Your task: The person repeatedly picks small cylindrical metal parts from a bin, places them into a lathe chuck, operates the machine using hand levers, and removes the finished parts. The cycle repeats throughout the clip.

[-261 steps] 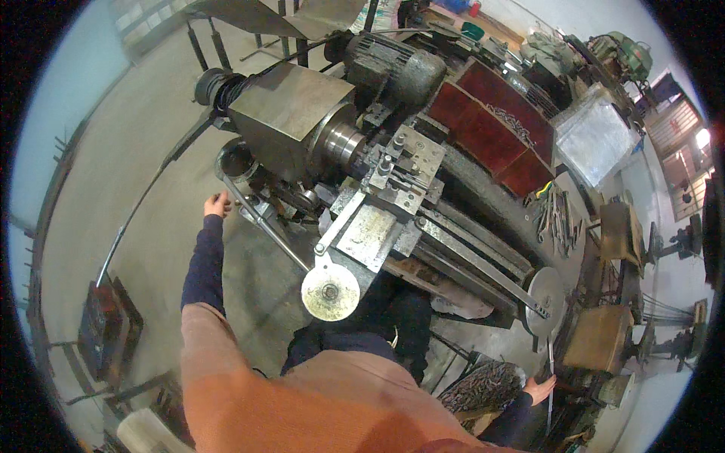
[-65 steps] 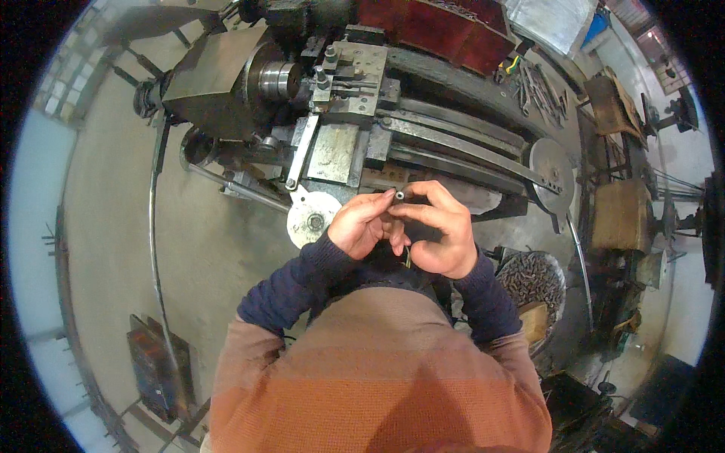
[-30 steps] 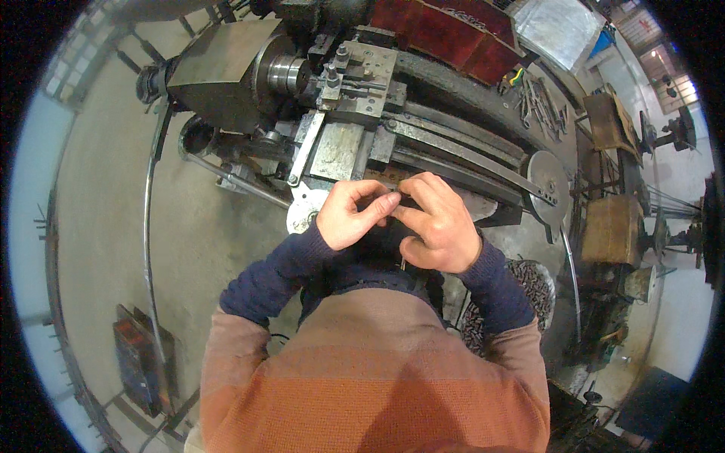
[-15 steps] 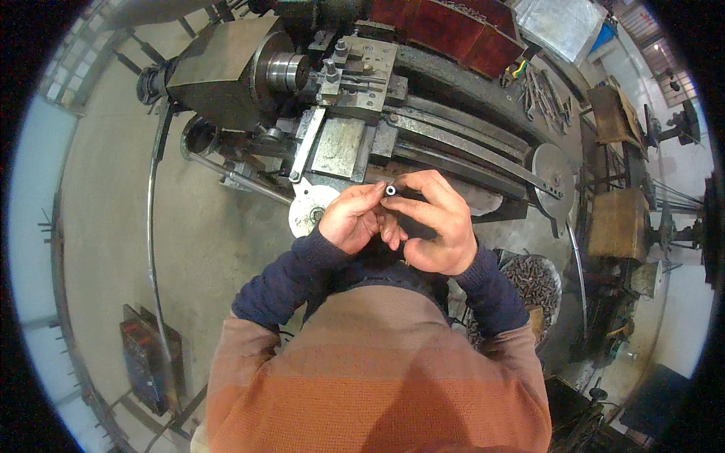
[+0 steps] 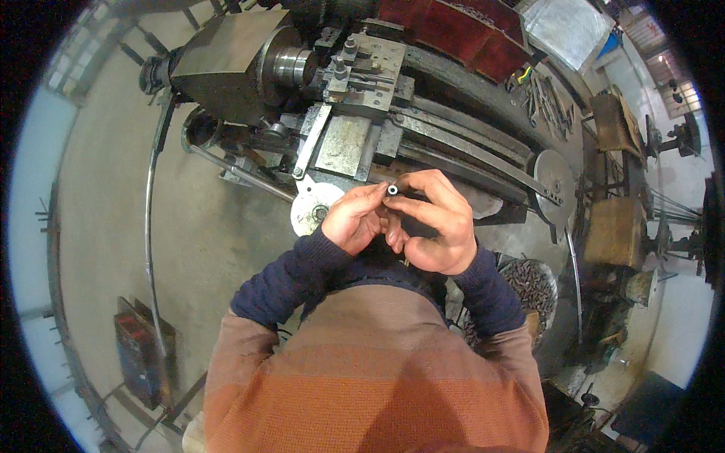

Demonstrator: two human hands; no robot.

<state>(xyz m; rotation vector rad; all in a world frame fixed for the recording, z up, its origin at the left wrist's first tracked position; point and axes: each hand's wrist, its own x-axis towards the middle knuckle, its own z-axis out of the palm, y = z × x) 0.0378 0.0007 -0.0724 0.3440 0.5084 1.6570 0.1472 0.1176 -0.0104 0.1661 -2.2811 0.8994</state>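
Both hands are up close together in the middle, right in front of the person's chest. The left hand (image 5: 359,220) and the right hand (image 5: 436,226) are curled and pinch a small metal tube (image 5: 393,190) between their fingertips (its round open end faces up at the camera). The tube sits at the far tips of the fingers, just near of the big gray lathe (image 5: 355,113). Under the left hand, a bit to the left, is a round pale handwheel (image 5: 311,211) on the near side of the lathe. A bigger round wheel (image 5: 553,177) is off to the right. A basket of dark metal bits (image 5: 532,283) sits on the floor near the right elbow.
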